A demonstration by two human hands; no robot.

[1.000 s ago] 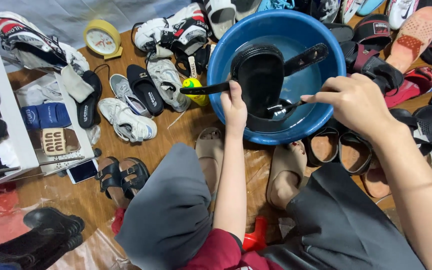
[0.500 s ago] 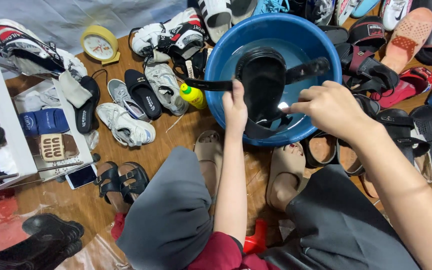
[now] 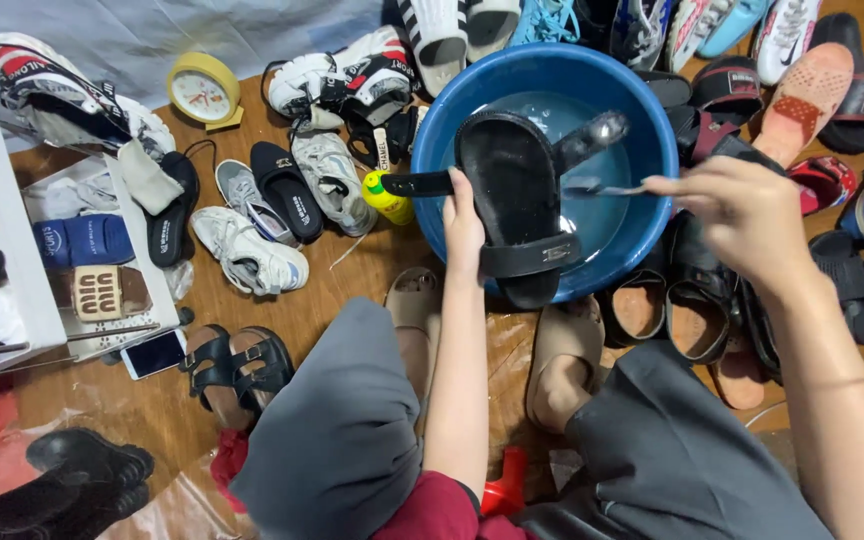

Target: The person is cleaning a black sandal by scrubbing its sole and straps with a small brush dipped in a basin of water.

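My left hand (image 3: 465, 225) grips the left edge of a black sandal (image 3: 512, 175), sole side up, over a blue basin (image 3: 658, 130) with water in it. The sandal's straps hang loose to the left and upper right, and a buckled strap crosses its lower end. To the right of the sandal, my right hand (image 3: 742, 215) is closed on a thin brush (image 3: 612, 188). The brush tip points left and ends just beside the sandal's right edge, above the water.
Sneakers (image 3: 332, 180), slippers and sandals (image 3: 692, 310) crowd the wooden floor around the basin. A yellow clock (image 3: 202, 90), a yellow-green bottle (image 3: 387, 197) and a phone (image 3: 155, 353) lie to the left. A white shelf (image 3: 7, 250) holds shoes. My feet wear beige slippers (image 3: 562, 360).
My right hand moved left toward the sandal with the brush, then drew back to the right. My left hand kept its hold on the sandal over the basin.
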